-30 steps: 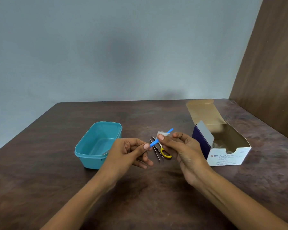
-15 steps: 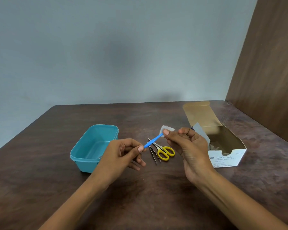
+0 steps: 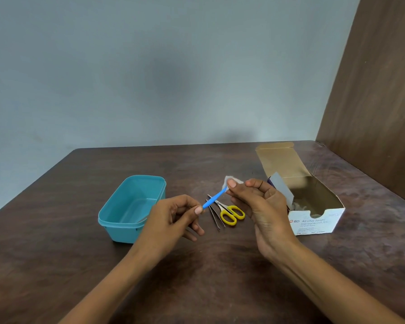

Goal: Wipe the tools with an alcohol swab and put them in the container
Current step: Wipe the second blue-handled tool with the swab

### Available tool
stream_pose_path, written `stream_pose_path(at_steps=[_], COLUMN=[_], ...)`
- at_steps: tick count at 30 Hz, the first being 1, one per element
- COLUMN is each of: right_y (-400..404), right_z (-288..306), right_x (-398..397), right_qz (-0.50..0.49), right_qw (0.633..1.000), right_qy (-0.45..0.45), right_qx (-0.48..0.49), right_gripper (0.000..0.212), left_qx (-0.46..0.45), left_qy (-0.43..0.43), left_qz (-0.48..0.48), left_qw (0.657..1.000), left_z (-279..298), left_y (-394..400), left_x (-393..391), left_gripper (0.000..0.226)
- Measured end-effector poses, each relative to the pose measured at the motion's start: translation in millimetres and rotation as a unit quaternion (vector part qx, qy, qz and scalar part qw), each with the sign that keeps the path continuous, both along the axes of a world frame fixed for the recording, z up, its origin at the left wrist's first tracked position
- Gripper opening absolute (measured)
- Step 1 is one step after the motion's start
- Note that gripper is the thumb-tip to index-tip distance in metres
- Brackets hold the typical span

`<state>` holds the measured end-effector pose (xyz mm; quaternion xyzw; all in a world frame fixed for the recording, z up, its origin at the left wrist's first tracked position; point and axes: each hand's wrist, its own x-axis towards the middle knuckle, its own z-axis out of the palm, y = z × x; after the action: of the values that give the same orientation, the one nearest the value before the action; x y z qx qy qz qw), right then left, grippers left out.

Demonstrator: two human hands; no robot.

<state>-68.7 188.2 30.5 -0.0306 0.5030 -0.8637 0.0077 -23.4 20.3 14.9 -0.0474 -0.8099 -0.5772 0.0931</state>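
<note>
My left hand [image 3: 173, 218] pinches the near end of a thin blue tool [image 3: 214, 197] and holds it above the table. My right hand [image 3: 260, 204] pinches a white alcohol swab [image 3: 233, 180] around the tool's far tip. On the table under the blue tool lie small scissors with yellow handles [image 3: 230, 213] and metal tweezers [image 3: 214, 216]. The open teal container [image 3: 117, 215] stands to the left of my left hand, and nothing shows inside it.
An open cardboard box of alcohol swabs [image 3: 313, 220] stands to the right of my right hand, its flap raised toward the back. A brown wooden panel [image 3: 379, 101] rises at the right. The dark wooden table [image 3: 220, 277] reaches a grey wall behind.
The swab in my right hand has slid from mid-shaft up to the far tip of the blue tool. Both hands drifted slightly as the camera shifted.
</note>
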Motion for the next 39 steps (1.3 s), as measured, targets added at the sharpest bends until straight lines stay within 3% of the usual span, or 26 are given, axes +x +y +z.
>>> stream_pose_path(at_steps=[5, 11, 19, 26, 30, 36, 39], right_y=[-4, -1, -1, -3, -8, -14, -13], right_z=[-3, 5, 1, -2, -7, -13, -10], right_x=[4, 5, 1, -1, 6, 13, 13], right_qz=[0.035, 0.003, -0.029, 0.003, 0.021, 0.081, 0.077], right_qw=[0.998, 1.0, 0.999, 0.998, 0.999, 0.995, 0.995], right_qy=[0.006, 0.014, -0.009, -0.038, -0.026, -0.03, -0.016], right_qx=[0.042, -0.016, -0.034, -0.048, -0.001, 0.057, 0.059], right_gripper=[0.032, 0.03, 0.024, 0.017, 0.043, 0.058, 0.058], left_qx=[0.077, 0.129, 0.113, 0.03, 0.019, 0.02, 0.071], left_qy=[-0.044, -0.108, -0.113, -0.03, 0.006, 0.025, -0.004], left_qz=[-0.029, -0.056, -0.049, 0.0, 0.011, 0.024, 0.004], left_qw=[0.996, 0.984, 0.986, 0.999, 1.0, 0.999, 0.997], left_z=[5, 11, 13, 8, 3, 1, 3], left_y=[1, 1, -3, 1, 7, 8, 9], left_x=[2, 4, 4, 2, 3, 3, 4], left_gripper=[0.018, 0.021, 0.019, 0.01, 0.009, 0.009, 0.016])
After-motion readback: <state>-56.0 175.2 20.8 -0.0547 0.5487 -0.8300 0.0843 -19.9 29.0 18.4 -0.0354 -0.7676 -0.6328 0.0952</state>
